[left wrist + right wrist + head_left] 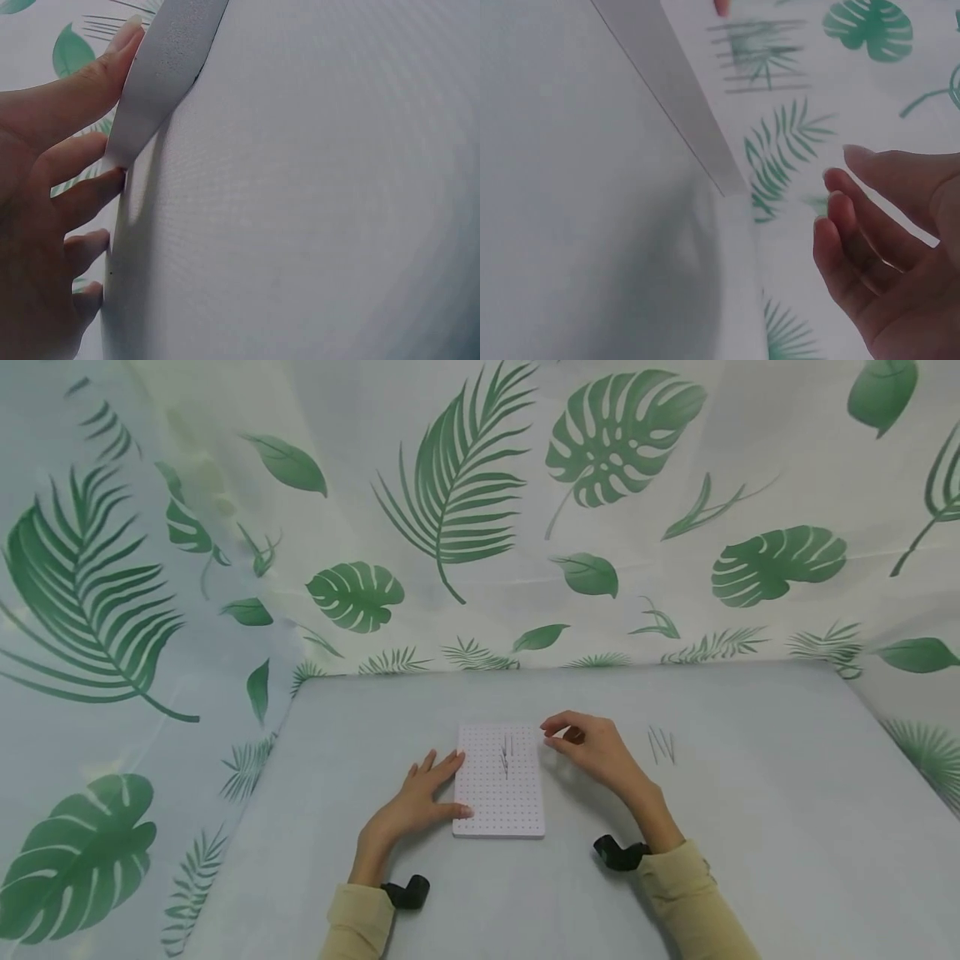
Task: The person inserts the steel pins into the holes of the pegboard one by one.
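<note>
A white pegboard (487, 814) with rows of small holes lies on the table. Several thin dark pins (505, 764) stand on its upper right part; in the right wrist view similar pins (765, 91) jut out past the board's side (682, 97). My left hand (416, 802) is spread along the board's left edge, thumb and fingers touching it, as the left wrist view also shows beside the board's side (161, 75). Just off the upper right edge hovers my right hand (592, 747). Its fingers bend loosely, thumb and fingertips apart, with nothing visible between them.
Several more thin pins (662, 746) lie on the pale table (787, 827), right of my right hand. A leaf-patterned cloth (480, 627) hangs behind the table and at both sides. Each wrist wears a black camera (408, 892).
</note>
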Demonstrator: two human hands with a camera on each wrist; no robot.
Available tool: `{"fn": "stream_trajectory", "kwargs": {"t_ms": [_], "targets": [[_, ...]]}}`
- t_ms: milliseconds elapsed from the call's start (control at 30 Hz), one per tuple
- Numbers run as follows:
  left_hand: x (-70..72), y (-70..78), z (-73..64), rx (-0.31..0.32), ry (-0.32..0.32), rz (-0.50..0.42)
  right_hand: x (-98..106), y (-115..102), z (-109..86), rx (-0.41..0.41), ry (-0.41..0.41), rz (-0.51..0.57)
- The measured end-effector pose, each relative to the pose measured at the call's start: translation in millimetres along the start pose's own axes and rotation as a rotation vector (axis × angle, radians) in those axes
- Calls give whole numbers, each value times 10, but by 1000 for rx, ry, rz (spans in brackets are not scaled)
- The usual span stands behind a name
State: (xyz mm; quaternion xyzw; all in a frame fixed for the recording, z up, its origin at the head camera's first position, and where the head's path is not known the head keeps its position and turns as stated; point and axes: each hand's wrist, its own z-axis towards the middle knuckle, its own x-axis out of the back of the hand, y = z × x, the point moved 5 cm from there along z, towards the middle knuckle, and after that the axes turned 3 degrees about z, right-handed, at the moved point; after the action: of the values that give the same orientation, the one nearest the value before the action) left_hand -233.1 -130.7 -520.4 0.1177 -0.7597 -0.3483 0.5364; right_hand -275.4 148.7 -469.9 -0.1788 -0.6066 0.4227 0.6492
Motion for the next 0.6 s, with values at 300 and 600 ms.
{"fn": "stream_trajectory", "kwargs": {"t_ms": [300, 600], "targets": [[11, -19, -10, 3, -6, -5, 238, 231, -40, -84, -20, -20], [-11, -31, -1, -6, -2, -7, 512, 381, -87, -144, -9, -44]]}}
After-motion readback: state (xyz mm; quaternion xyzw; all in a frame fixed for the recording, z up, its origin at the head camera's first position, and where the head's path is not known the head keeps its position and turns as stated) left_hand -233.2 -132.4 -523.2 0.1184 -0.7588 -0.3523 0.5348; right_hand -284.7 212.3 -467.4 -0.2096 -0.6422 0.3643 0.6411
